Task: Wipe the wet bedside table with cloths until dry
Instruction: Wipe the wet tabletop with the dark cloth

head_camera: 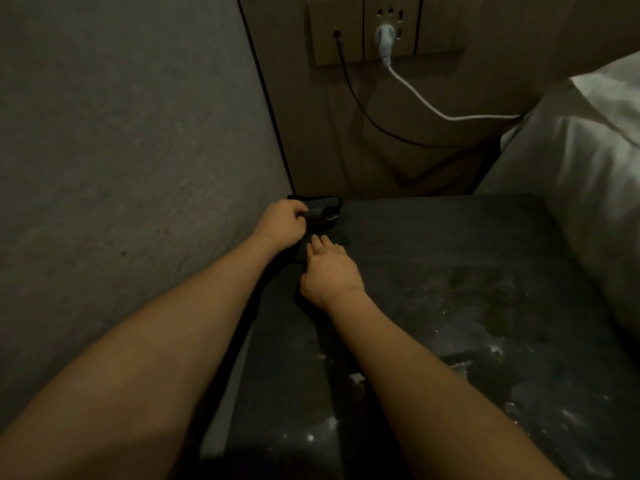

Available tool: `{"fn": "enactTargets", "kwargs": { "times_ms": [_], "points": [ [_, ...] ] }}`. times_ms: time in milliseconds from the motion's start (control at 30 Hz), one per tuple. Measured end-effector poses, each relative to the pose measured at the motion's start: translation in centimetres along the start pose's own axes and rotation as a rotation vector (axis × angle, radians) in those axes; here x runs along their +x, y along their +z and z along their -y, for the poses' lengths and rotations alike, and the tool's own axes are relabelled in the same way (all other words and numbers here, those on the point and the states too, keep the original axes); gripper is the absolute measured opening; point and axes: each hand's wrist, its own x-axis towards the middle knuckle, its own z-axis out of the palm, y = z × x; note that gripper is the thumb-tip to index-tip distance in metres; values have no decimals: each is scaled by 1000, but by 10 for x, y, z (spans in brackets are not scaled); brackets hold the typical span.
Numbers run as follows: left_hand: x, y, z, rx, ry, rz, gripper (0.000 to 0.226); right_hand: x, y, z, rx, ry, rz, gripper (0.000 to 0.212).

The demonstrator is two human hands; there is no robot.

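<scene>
Grey, rough-textured wall (131, 140) fills the whole left side of the frame, with a thin black line running down its edge toward the middle. Next in size is the dark bedside table (450, 244), which takes up the lower right half; its top glistens with wet patches and pale specks from the centre right down to the bottom right, while the strip nearer the upper edge looks duller. White bedding (585, 188) bulges in at the right edge, touching the table's side. On the tan back wall at the top centre sits a socket panel (384, 32), holding a white plug (385, 39) whose white cable (446, 114) curves right toward the bedding, and a black cable (349, 95) that droops below it.

Two bare forearms reach up from the bottom left. The left hand (282, 221), at the table's far left corner just above the frame's centre, is clenched around a bunched dark cloth (323, 211) lying against the wall. The right hand (330, 271), just below it, rests with fingers loosely extended onto a lower part of the dark fabric; whether it grips anything I cannot tell.
</scene>
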Motion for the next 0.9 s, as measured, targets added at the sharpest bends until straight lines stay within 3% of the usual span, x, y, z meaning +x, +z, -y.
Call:
{"fn": "enactTargets", "kwargs": {
  "times_ms": [267,400,533,700,900],
  "points": [
    [-4,12,-9,230,103,113,35,-17,7,21,9,-88,34,42],
    [-20,7,-6,155,54,215,47,-25,10,11,61,-90,32,46],
    [-79,16,7,80,30,46,55,-32,2,3,112,-109,81,58],
    [-117,30,12,217,61,197,72,-32,-4,2,133,-98,131,64],
    [-126,21,11,281,20,276,70,-31,-2,-1,63,-102,90,57]
  ]
}}
